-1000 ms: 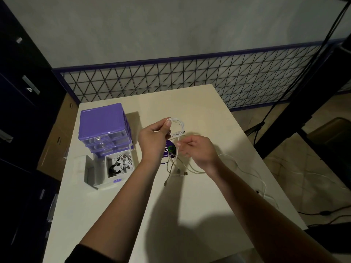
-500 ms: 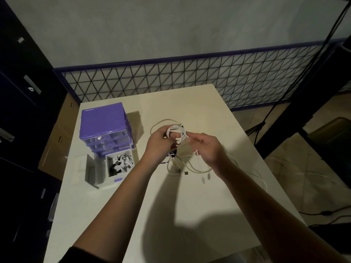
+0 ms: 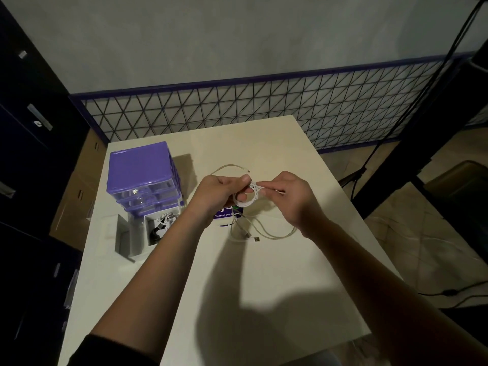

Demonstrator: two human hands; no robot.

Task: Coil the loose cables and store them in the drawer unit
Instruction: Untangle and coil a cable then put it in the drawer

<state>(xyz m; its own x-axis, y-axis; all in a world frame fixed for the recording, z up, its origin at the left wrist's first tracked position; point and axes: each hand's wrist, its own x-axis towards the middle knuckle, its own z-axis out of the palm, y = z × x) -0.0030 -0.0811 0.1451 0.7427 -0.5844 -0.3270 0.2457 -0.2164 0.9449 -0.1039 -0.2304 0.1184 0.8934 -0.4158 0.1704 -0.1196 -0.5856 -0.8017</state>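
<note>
over the pale counter (image 3: 264,286) both hands pinch the small white coil (image 3: 247,198), left hand (image 3: 221,194) nearer the open drawer (image 3: 148,233) lying to its left.

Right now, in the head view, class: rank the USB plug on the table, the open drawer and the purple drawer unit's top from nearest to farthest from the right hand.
1. USB plug, just below the right hand.
2. Open drawer, left, beyond the left arm.
3. Drawer unit's top, far left.

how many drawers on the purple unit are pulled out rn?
1: the bottom drawer of the purple drawer unit is pulled out, cables inside. The clear drawers above it look pushed in.
</note>
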